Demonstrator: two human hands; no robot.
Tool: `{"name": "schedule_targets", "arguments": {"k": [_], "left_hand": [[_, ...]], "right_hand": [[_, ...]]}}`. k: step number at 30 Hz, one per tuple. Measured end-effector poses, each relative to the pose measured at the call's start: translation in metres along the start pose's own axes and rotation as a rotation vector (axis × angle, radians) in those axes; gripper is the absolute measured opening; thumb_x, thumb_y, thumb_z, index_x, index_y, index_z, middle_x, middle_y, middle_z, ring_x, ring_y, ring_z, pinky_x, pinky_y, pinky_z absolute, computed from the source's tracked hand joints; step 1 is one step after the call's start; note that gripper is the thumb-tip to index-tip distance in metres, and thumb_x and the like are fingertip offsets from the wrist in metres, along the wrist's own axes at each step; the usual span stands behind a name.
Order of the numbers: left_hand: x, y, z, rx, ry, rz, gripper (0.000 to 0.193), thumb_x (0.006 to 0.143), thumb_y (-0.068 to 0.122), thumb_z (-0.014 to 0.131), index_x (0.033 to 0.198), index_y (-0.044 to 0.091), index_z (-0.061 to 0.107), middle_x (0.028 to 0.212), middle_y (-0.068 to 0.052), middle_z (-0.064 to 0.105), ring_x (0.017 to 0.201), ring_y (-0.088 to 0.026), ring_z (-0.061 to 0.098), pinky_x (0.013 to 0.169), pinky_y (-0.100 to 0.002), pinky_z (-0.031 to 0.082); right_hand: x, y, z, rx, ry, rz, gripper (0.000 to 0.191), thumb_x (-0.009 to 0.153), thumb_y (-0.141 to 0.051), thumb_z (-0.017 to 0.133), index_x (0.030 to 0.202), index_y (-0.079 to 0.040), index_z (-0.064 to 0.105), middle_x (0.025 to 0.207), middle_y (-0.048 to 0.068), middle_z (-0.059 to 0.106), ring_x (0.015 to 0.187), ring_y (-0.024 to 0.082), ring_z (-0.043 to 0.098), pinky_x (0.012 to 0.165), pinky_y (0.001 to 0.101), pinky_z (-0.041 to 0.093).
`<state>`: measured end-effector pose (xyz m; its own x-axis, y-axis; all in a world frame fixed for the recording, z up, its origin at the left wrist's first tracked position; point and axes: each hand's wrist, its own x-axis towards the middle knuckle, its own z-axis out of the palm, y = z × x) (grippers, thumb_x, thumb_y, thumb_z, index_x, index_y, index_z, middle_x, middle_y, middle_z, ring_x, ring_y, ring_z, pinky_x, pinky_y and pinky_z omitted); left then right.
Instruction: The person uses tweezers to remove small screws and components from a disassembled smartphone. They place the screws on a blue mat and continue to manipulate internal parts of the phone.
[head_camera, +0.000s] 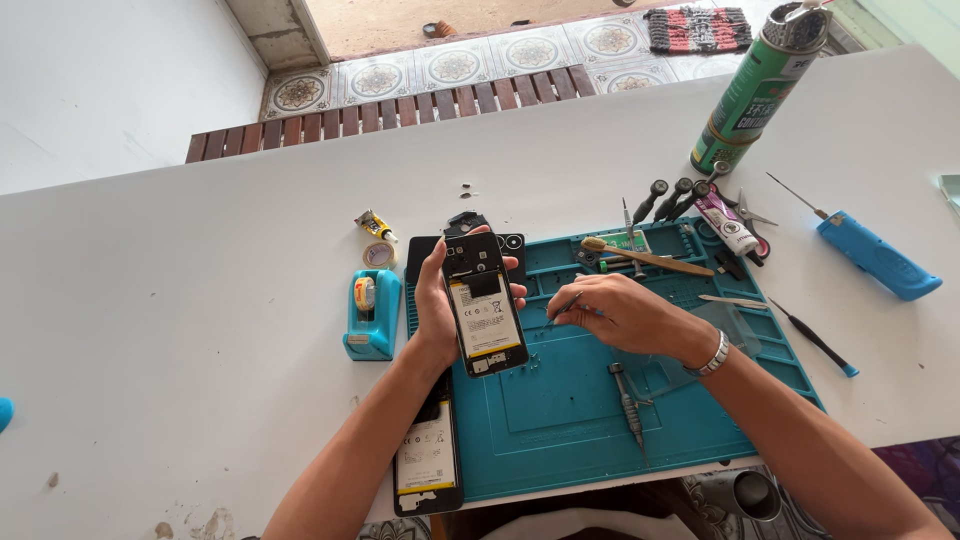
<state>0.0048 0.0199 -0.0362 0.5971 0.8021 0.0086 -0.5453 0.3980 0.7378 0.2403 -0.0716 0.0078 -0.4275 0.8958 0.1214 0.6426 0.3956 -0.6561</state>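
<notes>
Teal silicone work mat (560, 420) is lying under your hands as your left hand (436, 305) is gripping the opened black phone (484, 305) upright, long axis pointing away from you, while your right hand (625, 315), just beside it, is pinching thin tweezers (562, 311) aimed leftward.

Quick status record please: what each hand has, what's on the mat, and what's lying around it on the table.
left hand: holds opened phone upright, back off, battery showing
right hand: pinches thin tool, tip pointing toward phone
work surface: teal repair mat on white table
on mat: screwdriver, toothbrush
left of mat: teal tape dispenser
near edge: second phone body
far right: green spray can, blue tool
</notes>
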Motion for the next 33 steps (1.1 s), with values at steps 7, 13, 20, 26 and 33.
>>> {"name": "schedule_targets", "arguments": {"k": [7,13,20,26,33], "left_hand": [[-0.002,-0.001,0.001,0.002,-0.013,0.009,0.078,0.096,0.063,0.037,0.153,0.011,0.038,0.116,-0.024,0.066,0.086,-0.036,0.075,0.071,-0.046,0.066],[-0.002,0.0,0.0,0.016,-0.03,-0.012,0.079,0.096,0.063,0.036,0.154,0.01,0.038,0.117,-0.024,0.067,0.087,-0.037,0.075,0.074,-0.047,0.066],[0.0,0.0,0.0,0.029,-0.086,-0.016,0.081,0.096,0.063,0.035,0.155,0.009,0.036,0.116,-0.024,0.066,0.087,-0.037,0.075,0.074,-0.048,0.066],[0.0,-0.001,-0.005,0.089,-0.161,-0.06,0.088,0.095,0.07,0.034,0.158,0.009,0.038,0.114,-0.025,0.067,0.086,-0.036,0.074,0.072,-0.048,0.066],[-0.002,-0.009,-0.011,0.019,-0.418,-0.199,0.107,0.089,0.086,0.022,0.159,0.006,0.038,0.115,-0.026,0.068,0.087,-0.038,0.075,0.072,-0.049,0.067]], "right_hand": [[-0.001,0.002,0.002,0.016,0.031,-0.08,0.014,0.093,-0.013,0.065,0.102,-0.006,0.073,0.087,0.006,0.077,0.082,0.021,0.071,0.076,0.0363,0.055],[-0.001,0.002,0.005,0.04,0.028,-0.079,0.014,0.094,-0.012,0.065,0.101,-0.005,0.073,0.089,0.008,0.076,0.083,0.021,0.072,0.075,0.0352,0.058],[0.0,0.004,0.004,0.061,0.061,-0.085,0.013,0.093,-0.009,0.066,0.102,-0.003,0.074,0.09,0.008,0.077,0.082,0.02,0.074,0.074,0.0323,0.059],[-0.004,0.015,0.001,0.087,0.299,-0.12,0.021,0.088,0.003,0.062,0.102,-0.004,0.076,0.085,0.005,0.078,0.077,0.013,0.075,0.069,0.0266,0.062],[-0.01,0.026,0.002,0.424,0.524,-0.158,0.017,0.1,-0.001,0.06,0.111,-0.005,0.072,0.106,0.006,0.077,0.075,0.007,0.068,0.066,0.0217,0.059]]}}
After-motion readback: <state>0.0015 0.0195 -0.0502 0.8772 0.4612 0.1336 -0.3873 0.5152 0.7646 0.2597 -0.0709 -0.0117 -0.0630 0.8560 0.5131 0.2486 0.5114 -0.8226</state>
